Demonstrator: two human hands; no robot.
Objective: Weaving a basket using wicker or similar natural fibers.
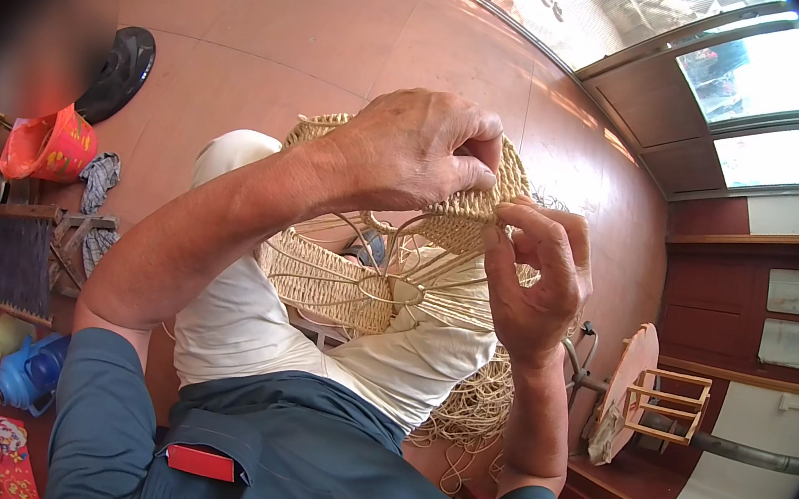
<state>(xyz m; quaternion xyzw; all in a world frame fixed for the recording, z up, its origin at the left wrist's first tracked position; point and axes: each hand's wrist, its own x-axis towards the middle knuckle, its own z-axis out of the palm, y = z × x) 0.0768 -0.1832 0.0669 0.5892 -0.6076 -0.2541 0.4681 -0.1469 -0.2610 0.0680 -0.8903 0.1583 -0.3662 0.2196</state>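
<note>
A half-woven basket (330, 276) of straw-coloured cord on a thin wire frame rests over my lap, between my white-trousered knees. My left hand (417, 151) reaches across its far side, fingers curled over the woven rim, thumb pressing near the edge. At the right end of that rim, my right hand (543, 269) has thumb and index finger pinched together at the weave, apparently on the cord; the exact strand is too small to make out. Wire ribs meet near the basket's middle, and a bundle of loose cord strands (458, 306) runs rightward from there. Beside my right thigh lies a tangled cord heap (480, 402).
To the left are an orange-red bucket (55, 144), a folding stool (23, 261), a black round object (121, 77) and a blue plastic jug (30, 371). A round board (625, 390) with a small wooden frame (666, 406) stands right. Glazed door panels (760, 80) are at far right.
</note>
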